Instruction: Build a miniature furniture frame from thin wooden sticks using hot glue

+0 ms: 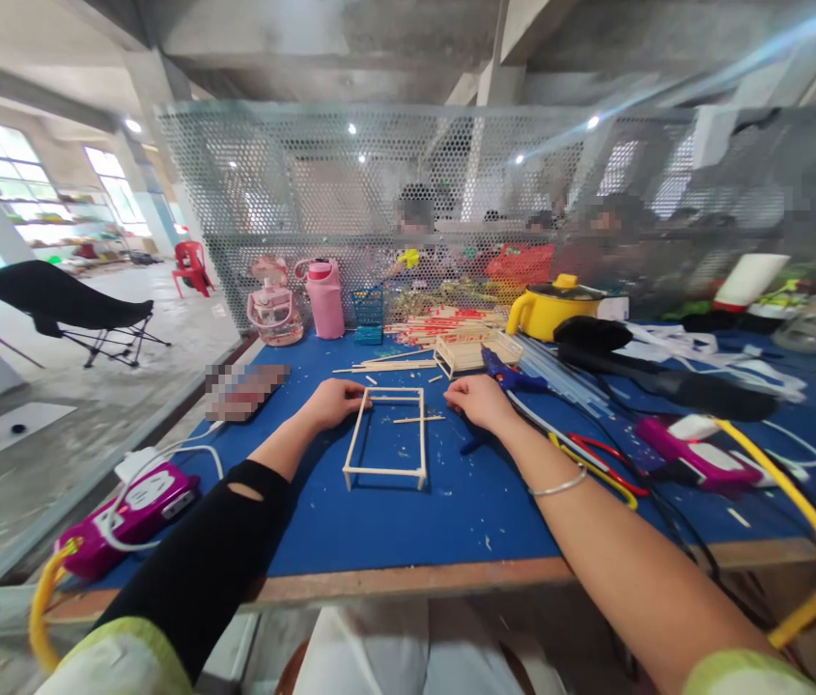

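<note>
A rectangular frame of thin wooden sticks point(385, 471) with short legs stands on the blue tabletop in front of me. The fingers of my left hand point(339, 402) are closed on its far left corner. To the right of the frame, apart from it, my right hand point(478, 401) has its fingertips pinched together; whether anything small is between them is hidden. A loose wooden stick point(433, 418) lies at the frame's right side, crossing under or through it. Just beyond my right hand rests a blue glue gun point(513, 372).
Behind are a finished-looking stick tray point(476, 355), a pile of sticks point(451, 323), pink bottles point(324, 299) and a yellow pot point(552, 311). Clear glue sticks point(567, 372) lie right. Purple power strips point(136, 512) with cables flank both arms. A perforated metal screen point(350, 193) stands behind.
</note>
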Demonstrator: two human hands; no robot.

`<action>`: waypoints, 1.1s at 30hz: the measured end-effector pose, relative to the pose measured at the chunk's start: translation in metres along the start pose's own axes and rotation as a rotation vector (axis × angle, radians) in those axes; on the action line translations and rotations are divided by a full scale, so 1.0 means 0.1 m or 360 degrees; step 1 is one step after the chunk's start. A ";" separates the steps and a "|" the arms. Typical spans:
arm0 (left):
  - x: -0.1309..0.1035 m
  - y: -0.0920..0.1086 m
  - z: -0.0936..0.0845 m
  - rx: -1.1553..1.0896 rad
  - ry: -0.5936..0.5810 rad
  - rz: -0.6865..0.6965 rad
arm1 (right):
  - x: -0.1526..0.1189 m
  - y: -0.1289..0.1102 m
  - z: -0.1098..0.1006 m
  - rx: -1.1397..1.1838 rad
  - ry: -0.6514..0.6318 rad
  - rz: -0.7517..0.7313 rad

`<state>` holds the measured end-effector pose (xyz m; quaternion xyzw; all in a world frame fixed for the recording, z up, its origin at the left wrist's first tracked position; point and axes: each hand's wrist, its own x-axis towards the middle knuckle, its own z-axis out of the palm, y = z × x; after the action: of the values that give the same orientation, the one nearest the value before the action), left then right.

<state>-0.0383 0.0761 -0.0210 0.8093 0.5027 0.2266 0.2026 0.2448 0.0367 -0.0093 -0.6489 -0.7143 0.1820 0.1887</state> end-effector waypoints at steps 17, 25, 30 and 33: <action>-0.01 0.05 0.03 0.0088 0.0043 -0.0030 | -0.05 -0.29 0.11 -0.0208 0.0052 -0.0105; -0.01 0.04 0.04 0.0067 0.0052 -0.0042 | -0.04 -0.28 0.10 -0.0109 0.0065 -0.0054; 0.00 0.03 0.05 0.0070 0.0046 -0.0040 | 0.03 -0.17 0.13 0.0072 -0.0001 -0.0023; 0.00 0.03 0.05 0.0079 0.0043 -0.0045 | 0.08 -0.09 0.17 0.0197 -0.0040 -0.0016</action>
<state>-0.0332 0.0744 -0.0229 0.8038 0.5222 0.2221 0.1788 0.2277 0.0433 -0.0188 -0.6300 -0.7073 0.2330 0.2204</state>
